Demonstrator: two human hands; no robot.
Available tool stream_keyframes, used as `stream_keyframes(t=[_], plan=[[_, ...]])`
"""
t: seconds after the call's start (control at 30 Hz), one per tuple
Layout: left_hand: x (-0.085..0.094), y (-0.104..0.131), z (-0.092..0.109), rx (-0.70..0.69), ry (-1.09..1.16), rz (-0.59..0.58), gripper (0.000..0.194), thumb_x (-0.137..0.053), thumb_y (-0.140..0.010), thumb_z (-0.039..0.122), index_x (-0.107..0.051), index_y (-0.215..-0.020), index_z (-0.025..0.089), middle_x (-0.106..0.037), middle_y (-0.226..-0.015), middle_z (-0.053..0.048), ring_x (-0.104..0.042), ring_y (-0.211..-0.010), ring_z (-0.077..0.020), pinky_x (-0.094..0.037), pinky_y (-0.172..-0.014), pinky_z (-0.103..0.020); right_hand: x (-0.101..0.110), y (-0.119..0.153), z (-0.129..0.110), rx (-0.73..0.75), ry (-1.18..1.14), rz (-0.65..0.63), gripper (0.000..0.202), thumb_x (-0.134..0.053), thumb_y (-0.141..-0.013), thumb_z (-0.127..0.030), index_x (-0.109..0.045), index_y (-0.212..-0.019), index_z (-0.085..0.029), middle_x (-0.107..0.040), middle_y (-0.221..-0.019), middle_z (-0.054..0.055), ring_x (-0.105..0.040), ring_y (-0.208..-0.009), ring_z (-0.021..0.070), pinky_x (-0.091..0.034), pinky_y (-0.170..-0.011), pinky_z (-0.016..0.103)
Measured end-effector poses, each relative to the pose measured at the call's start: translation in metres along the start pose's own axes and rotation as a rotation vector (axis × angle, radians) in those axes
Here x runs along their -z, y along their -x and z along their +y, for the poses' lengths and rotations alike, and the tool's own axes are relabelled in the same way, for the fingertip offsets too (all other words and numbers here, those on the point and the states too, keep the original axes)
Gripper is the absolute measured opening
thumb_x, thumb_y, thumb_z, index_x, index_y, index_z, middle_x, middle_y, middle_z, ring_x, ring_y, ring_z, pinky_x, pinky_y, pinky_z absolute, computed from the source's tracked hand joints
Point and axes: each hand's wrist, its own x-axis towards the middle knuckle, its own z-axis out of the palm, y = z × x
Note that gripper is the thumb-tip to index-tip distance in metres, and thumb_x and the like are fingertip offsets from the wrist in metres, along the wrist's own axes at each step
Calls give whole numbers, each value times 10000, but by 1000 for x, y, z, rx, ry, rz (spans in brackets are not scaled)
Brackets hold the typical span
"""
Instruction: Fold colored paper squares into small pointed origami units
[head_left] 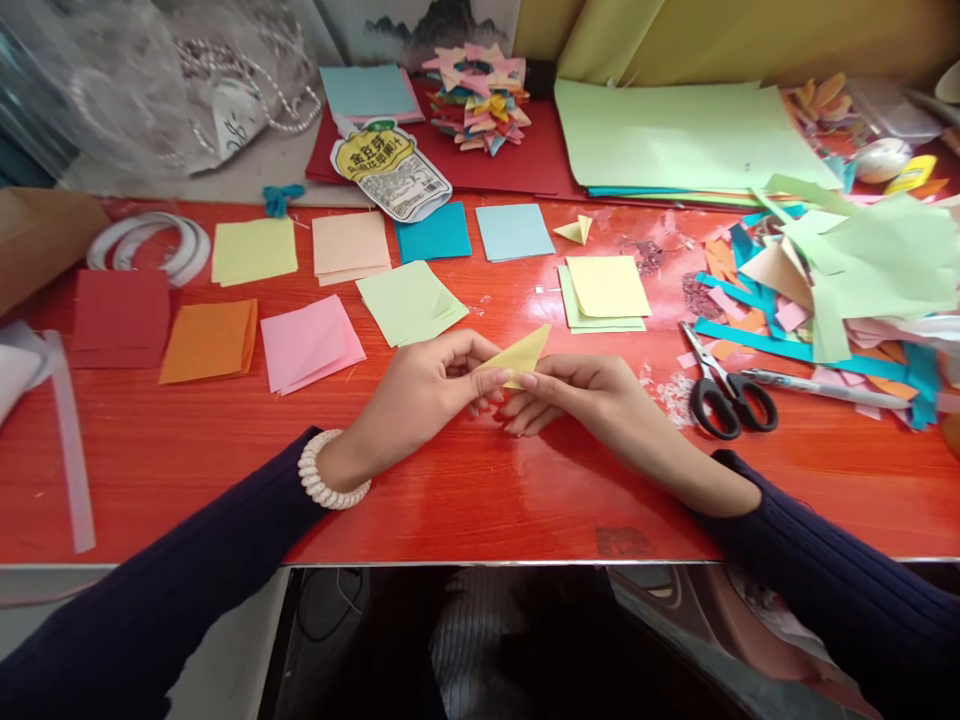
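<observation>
A person's left hand and right hand pinch folded yellow paper, each grip clamped on it, above a red bench. From the paper, black-handled scissors lie at 3 o'clock, pink squares at 9 o'clock.

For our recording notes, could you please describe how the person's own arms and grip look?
Long, dark navy fabric sleeves cover both forearms. A chunky, off-white coiled band circles the left wrist; the right has none. The left grip and right grip are ungloved, and no ring shows.
</observation>
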Motion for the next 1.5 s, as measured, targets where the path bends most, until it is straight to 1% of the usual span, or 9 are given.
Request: stream_keyframes(t=[0.17,0.47,0.73,0.93,1.07,1.2,1.3,1.4,1.5], plan=[[-1,0,4,2,-131,-28,222,-620,-781,381,-614,-762,160,-595,-756,13,-512,-676,-93,-396,-609,-208,-1,5,-1,18,93,-84,257,-580,-826,-362,-612,-733,-124,-671,-669,37,-651,-566,122,-525,-553,231],[-3,0,-2,113,73,-62,230,-642,-764,335,-642,-651,134,-592,-630,2,-493,-606,-91,-376,-563,-214,-4,8,4,48,260,-168,259,-554,-842,-363,-564,-704,-144,-657,-627,17,-603,-486,97,-487,-487,215],[-4,0,-4,84,185,1,287,-568,-818,342,-639,-627,141,-611,-622,-7,-538,-624,-104,-426,-586,-213,0,8,0,50,277,-169,285,-555,-839,-384,-538,-671,-154,-638,-597,2,-574,-468,84,-460,-466,205],[2,-2,-2,172,41,-178,316,-617,-777,403,-536,-620,142,-577,-567,17,-547,-517,-77,-432,-509,-190,3,6,3,85,260,-72,302,-511,-864,-406,-559,-714,-149,-614,-622,12,-573,-502,93,-460,-500,224],[4,-1,-2,220,56,-180,338,-614,-778,421,-503,-621,142,-585,-557,12,-564,-494,-80,-453,-496,-190,4,5,4,123,300,-41,303,-491,-876,-403,-558,-726,-148,-603,-622,12,-569,-505,96,-451,-504,230],[8,-1,3,135,-1,-164,251,-603,-795,393,-607,-744,147,-629,-706,-2,-577,-584,-74,-473,-556,-185,7,7,0,126,398,-158,264,-492,-883,-355,-558,-732,-149,-594,-631,2,-552,-529,87,-428,-516,217],[12,0,6,74,-53,-163,209,-641,-767,373,-632,-817,171,-636,-779,1,-563,-623,-71,-448,-539,-168,8,9,-3,140,532,-247,260,-502,-877,-335,-560,-702,-153,-546,-590,-17,-498,-525,77,-377,-495,207],[11,2,6,115,-12,-211,218,-630,-780,357,-588,-743,146,-612,-700,5,-555,-585,-69,-446,-532,-174,7,9,-2,123,520,-181,272,-464,-892,-353,-565,-733,-156,-555,-622,-9,-495,-542,84,-382,-511,216],[8,3,3,125,17,-126,218,-595,-811,341,-537,-741,143,-596,-653,8,-575,-597,-84,-466,-583,-204,7,8,0,145,434,-60,238,-459,-891,-370,-565,-845,-162,-594,-709,12,-530,-594,103,-420,-558,233]])
